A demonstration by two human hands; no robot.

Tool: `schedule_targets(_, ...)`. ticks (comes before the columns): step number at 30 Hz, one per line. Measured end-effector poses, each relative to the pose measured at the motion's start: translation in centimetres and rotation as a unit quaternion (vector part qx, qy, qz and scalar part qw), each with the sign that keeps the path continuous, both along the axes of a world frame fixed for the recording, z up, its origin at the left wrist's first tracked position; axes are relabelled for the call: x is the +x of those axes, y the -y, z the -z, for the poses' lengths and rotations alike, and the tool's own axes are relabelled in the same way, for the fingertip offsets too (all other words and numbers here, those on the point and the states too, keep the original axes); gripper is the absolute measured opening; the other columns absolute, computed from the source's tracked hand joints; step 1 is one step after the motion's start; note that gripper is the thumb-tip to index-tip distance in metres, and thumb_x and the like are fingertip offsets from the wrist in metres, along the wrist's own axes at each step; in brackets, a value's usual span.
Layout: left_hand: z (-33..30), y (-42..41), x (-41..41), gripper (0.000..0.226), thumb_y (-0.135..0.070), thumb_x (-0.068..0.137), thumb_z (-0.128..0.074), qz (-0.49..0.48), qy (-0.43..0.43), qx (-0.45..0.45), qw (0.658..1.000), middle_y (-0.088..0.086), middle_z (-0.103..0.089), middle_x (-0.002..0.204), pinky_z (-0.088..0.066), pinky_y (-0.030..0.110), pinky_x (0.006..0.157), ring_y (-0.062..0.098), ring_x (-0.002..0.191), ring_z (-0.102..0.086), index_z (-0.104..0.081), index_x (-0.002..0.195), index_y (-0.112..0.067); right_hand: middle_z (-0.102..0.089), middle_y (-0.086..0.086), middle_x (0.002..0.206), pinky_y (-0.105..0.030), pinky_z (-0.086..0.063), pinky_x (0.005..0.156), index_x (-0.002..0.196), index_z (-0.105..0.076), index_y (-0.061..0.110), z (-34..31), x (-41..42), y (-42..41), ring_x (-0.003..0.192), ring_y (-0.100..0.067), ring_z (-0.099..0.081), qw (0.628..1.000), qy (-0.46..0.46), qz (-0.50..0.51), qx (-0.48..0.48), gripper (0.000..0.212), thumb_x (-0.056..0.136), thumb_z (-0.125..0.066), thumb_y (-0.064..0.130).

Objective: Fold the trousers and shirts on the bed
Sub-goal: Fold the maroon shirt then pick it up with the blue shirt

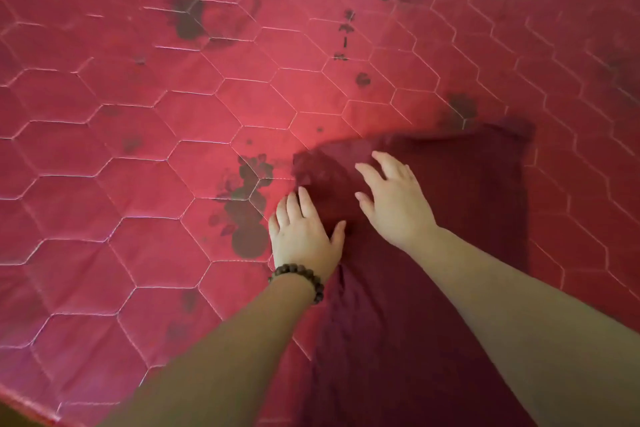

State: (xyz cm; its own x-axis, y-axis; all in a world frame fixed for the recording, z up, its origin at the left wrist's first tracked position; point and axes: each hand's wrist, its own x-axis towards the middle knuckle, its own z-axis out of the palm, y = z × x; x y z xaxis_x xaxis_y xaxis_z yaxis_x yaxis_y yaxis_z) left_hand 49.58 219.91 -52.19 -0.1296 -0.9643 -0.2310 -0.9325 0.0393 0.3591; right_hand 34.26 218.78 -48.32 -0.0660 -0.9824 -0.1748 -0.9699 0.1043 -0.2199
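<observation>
A dark maroon garment (467, 191) lies on the bed at the lower right, folded into a long strip that runs toward me. Whether it is trousers or a shirt cannot be told. My left hand (304, 236), with a brown bead bracelet at the wrist, rests flat on the garment's left edge with straight fingers. My right hand (394, 201) is spread, palm down, over the middle of the cloth, and its fingers look slightly lifted and blurred. Neither hand grips the fabric.
The bed is covered by a red quilted mattress cover (138, 149) with hexagon stitching and dark flower prints. Its near left edge (31, 406) shows at the bottom left corner.
</observation>
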Motion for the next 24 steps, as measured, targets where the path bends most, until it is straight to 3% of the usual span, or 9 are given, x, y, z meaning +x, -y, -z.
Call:
schedule_targets(4, 0.5, 0.8, 0.8, 0.061, -0.039, 0.084, -0.064, -0.006, -0.031, -0.036, 0.999, 0.011, -0.051, 0.131, -0.036, 0.048, 0.099, 0.033, 0.121, -0.045, -0.048, 0.134, -0.009, -0.027, -0.006, 0.153, -0.046, -0.019, 0.117, 0.144, -0.038, 0.022, 0.6, 0.4, 6.2, 0.142, -0.024, -0.023, 0.998, 0.002, -0.061, 0.024, 0.055, 0.093, -0.058, 0.030)
schedule_targets(8, 0.9, 0.6, 1.4, 0.040, -0.019, 0.083, -0.068, 0.014, -0.098, -0.034, 0.995, 0.014, -0.054, 0.117, -0.044, 0.046, 0.086, 0.034, 0.104, -0.051, -0.060, 0.122, -0.017, -0.037, -0.003, 0.144, -0.041, -0.029, 0.110, 0.144, -0.035, 0.029, 1.2, 1.2, 10.0, 0.130, -0.025, -0.035, 0.982, -0.024, -0.152, 0.114, 0.066, 0.086, -0.067, 0.032)
schedule_targets(11, 0.8, 0.8, 1.3, 0.033, -0.006, 0.085, -0.061, 0.026, -0.138, -0.013, 0.990, 0.015, -0.053, 0.114, -0.045, 0.045, 0.086, 0.033, 0.097, -0.053, -0.064, 0.117, -0.015, -0.057, -0.004, 0.115, -0.037, -0.035, 0.092, 0.125, -0.049, 0.024, 1.2, 1.5, 11.7, 0.112, -0.026, -0.048, 0.973, -0.024, -0.165, 0.162, 0.046, 0.084, -0.070, 0.028)
schedule_targets(14, 0.5, 1.3, 1.1, 0.037, 0.002, 0.085, -0.052, 0.014, -0.166, 0.013, 0.986, 0.011, -0.053, 0.112, -0.048, 0.042, 0.079, 0.032, 0.086, -0.056, -0.066, 0.113, -0.017, -0.056, 0.002, 0.089, -0.032, -0.034, 0.074, 0.093, -0.057, 0.022, 0.8, 1.0, 12.5, 0.090, -0.025, -0.054, 0.970, 0.036, -0.179, 0.162, 0.014, 0.084, -0.068, 0.020)
schedule_targets(15, 0.3, 1.5, 1.0, 0.040, 0.004, 0.084, -0.049, 0.003, -0.174, 0.017, 0.985, 0.009, -0.052, 0.113, -0.050, 0.042, 0.074, 0.032, 0.082, -0.058, -0.066, 0.114, -0.019, -0.054, 0.004, 0.082, -0.031, -0.033, 0.069, 0.085, -0.054, 0.022, 0.5, 0.5, 12.6, 0.082, -0.024, -0.053, 0.972, 0.079, -0.163, 0.152, 0.015, 0.083, -0.067, 0.017)
schedule_targets(18, -0.1, 1.7, 0.8, 0.054, -0.001, 0.084, -0.046, -0.073, -0.202, 0.026, 0.976, 0.001, -0.049, 0.123, -0.052, 0.041, 0.067, 0.032, 0.080, -0.061, -0.049, 0.131, -0.027, -0.050, 0.009, 0.068, -0.024, -0.028, 0.060, 0.079, -0.052, 0.019, -0.2, -1.1, 12.7, 0.069, -0.018, -0.047, 0.973, 0.167, -0.107, 0.119, 0.019, 0.081, -0.068, 0.009)
schedule_targets(21, -0.3, 1.6, 0.0, 0.063, -0.025, 0.086, -0.058, -0.172, -0.221, 0.045, 0.959, -0.003, -0.050, 0.132, -0.045, 0.030, 0.069, 0.029, 0.090, -0.064, -0.027, 0.140, -0.027, -0.057, 0.008, 0.080, -0.020, -0.029, 0.063, 0.092, -0.064, 0.014, -0.4, -2.4, 12.4, 0.075, -0.014, -0.049, 0.970, 0.176, -0.096, 0.136, 0.013, 0.082, -0.069, 0.007)
schedule_targets(24, 0.2, 1.6, -1.0, 0.067, -0.046, 0.079, -0.069, -0.167, -0.136, 0.093, 0.972, 0.005, -0.060, 0.116, -0.038, 0.030, 0.069, 0.031, 0.094, -0.063, -0.036, 0.128, -0.014, -0.056, 0.008, 0.075, -0.015, -0.035, 0.059, 0.086, -0.063, 0.020, -0.9, -3.0, 12.1, 0.068, -0.014, -0.052, 0.963, 0.196, -0.090, 0.159, 0.013, 0.080, -0.073, 0.013)
